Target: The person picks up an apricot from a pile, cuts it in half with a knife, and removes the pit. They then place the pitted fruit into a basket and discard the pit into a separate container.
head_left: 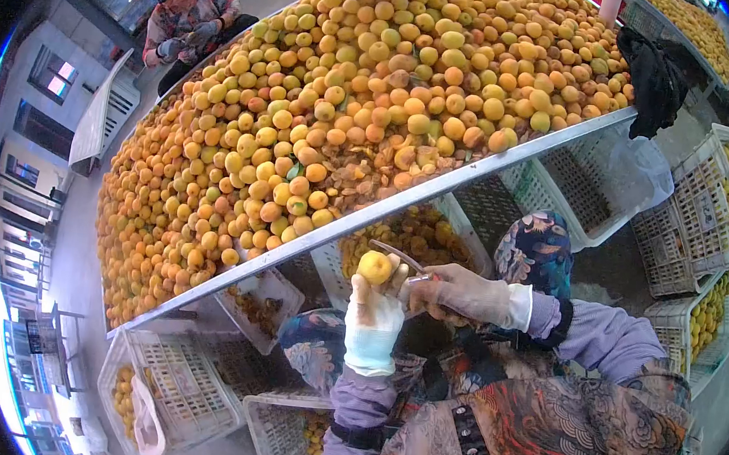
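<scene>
My left hand [373, 317], in a white glove stained at the fingers, is closed around a yellow apricot [374, 267]. My gloved right hand [474, 298] grips a small knife [395, 255] whose curved blade reaches over toward the fruit. Both hands are close together in front of the table's metal edge [364, 227]. Just beyond them, a crate [480, 242] below the edge contains orange apricot pieces [422, 233]. A great heap of whole apricots [323, 117] covers the table, with torn pieces and pulp [361, 174] near its front edge.
White plastic crates [189, 378] stand below the table at left, some with fruit. More stacked crates [684, 234] with fruit stand at right. A black bag [651, 80] hangs on the table's right corner. Another person [189, 18] sits at the far left side.
</scene>
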{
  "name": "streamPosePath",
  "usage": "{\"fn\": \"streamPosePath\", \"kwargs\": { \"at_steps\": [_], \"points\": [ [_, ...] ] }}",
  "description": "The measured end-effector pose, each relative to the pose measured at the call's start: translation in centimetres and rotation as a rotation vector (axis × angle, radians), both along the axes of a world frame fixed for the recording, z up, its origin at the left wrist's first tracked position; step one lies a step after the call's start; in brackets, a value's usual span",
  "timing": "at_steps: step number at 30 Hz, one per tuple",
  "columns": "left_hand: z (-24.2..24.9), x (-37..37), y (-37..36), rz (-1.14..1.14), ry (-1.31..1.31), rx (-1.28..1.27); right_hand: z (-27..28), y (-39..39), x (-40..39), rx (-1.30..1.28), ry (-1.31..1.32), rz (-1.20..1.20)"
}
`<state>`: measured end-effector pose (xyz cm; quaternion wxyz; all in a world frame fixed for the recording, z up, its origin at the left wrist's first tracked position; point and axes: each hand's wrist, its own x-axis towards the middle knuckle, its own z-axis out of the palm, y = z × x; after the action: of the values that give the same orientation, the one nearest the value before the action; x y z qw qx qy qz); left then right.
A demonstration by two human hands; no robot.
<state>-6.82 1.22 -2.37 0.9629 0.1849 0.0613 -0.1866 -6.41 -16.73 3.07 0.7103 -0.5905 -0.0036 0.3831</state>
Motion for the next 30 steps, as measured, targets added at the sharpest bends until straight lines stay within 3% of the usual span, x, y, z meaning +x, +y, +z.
{"fn": "streamPosePath", "kwargs": {
  "at_steps": [10,13,18,20,27,30],
  "points": [
    [0.6,-0.7,-0.7,0.036,-0.088,0.03,0.3,0.1,-0.5,0.077,-0.067,-0.01],
    [0.9,-1.2,-1.1,0.048,-0.101,0.134,1.1,-0.5,-0.4,0.168,-0.16,0.025],
    [1.3,-1.7,-1.3,0.031,-0.209,0.372,0.7,-0.9,0.0,0.06,-0.1,0.092],
    [1.5,-1.8,-1.2,0.042,-0.251,0.442,0.3,-0.4,-0.2,0.063,-0.266,0.008],
    [1.9,-1.9,-1.3,0.018,-0.276,0.617,-1.5,0.4,-1.5,-0.003,-0.214,-0.175],
    [2.3,-2.0,-2.0,0.067,-0.367,0.744,-3.0,0.9,-2.0,0.002,-0.319,-0.277]
  ]
}}
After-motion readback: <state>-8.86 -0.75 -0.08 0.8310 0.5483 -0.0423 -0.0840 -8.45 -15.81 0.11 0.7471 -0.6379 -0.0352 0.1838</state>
